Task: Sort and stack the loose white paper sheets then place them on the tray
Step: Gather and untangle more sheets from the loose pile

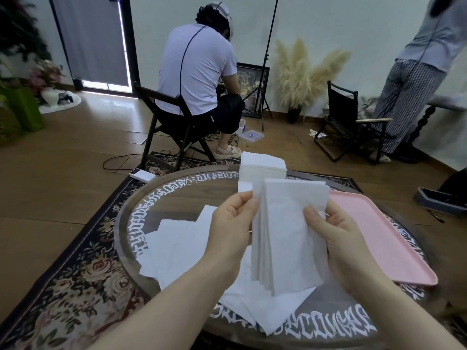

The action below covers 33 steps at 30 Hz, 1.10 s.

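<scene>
Now both hands are holding a bundle (285, 233) of white sheets upright above the round table (131, 215). The left hand (231, 223) is pinching the bundle's upper left edge between thumb and fingers, and the right hand (338, 231) is gripping its right edge, thumb lying across the front sheet. The bundle's lower edges are fanning slightly apart, hanging over the loose sheets (182, 251) that are lying scattered and overlapping on the table under the hands. A neat stack (262, 165) is sitting at the table's far edge, beyond the bundle. The pink tray (379, 238) is lying on the table's right side, just beside the right hand, with no sheets showing on it. Beyond the table a person (199, 72) is sitting on a folding chair (161, 117), back turned, and another person (417, 72) is standing at the right. A phone (142, 175) is lying on the rug (75, 274).
</scene>
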Each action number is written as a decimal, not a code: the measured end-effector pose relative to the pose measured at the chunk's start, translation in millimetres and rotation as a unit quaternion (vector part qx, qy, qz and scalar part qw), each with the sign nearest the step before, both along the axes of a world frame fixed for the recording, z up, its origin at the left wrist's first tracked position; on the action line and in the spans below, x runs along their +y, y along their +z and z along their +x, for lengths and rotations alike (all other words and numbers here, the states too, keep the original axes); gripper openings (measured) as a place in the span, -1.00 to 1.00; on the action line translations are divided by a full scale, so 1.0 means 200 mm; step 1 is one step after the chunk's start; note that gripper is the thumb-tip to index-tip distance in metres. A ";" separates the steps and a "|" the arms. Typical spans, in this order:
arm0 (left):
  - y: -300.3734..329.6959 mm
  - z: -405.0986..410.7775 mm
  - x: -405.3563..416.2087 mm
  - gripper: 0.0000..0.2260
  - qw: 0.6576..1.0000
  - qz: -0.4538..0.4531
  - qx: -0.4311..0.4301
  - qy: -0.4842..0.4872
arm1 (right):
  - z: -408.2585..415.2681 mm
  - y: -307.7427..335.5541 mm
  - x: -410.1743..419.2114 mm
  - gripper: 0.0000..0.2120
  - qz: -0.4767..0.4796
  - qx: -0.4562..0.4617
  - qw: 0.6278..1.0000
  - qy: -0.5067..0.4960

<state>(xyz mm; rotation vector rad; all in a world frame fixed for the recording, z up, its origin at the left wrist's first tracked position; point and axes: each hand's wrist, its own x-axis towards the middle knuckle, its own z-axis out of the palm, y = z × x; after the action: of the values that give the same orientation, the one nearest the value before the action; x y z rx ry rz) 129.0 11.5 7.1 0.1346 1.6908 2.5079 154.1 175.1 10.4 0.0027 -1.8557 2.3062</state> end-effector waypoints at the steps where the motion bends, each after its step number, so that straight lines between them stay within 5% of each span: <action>1: 0.00 0.01 0.00 -0.86 1.000 0.000 0.002 -0.013 | 0.00 0.00 0.00 -0.73 0.007 -0.008 1.000 -0.004; 30: 0.02 0.06 0.02 -0.80 0.996 -0.020 0.067 -0.055 | 0.00 -0.03 -0.01 -0.77 0.086 -0.029 0.995 -0.030; 33: 0.01 0.07 0.03 -0.65 0.995 -0.002 0.069 -0.077 | 0.01 -0.04 -0.04 -0.77 0.074 -0.031 0.996 -0.036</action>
<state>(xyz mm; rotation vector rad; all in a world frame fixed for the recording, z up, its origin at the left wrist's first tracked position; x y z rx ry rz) 142.5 17.9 9.2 0.4299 1.6646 2.4319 155.7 167.8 1.7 -0.1163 -2.0181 2.1393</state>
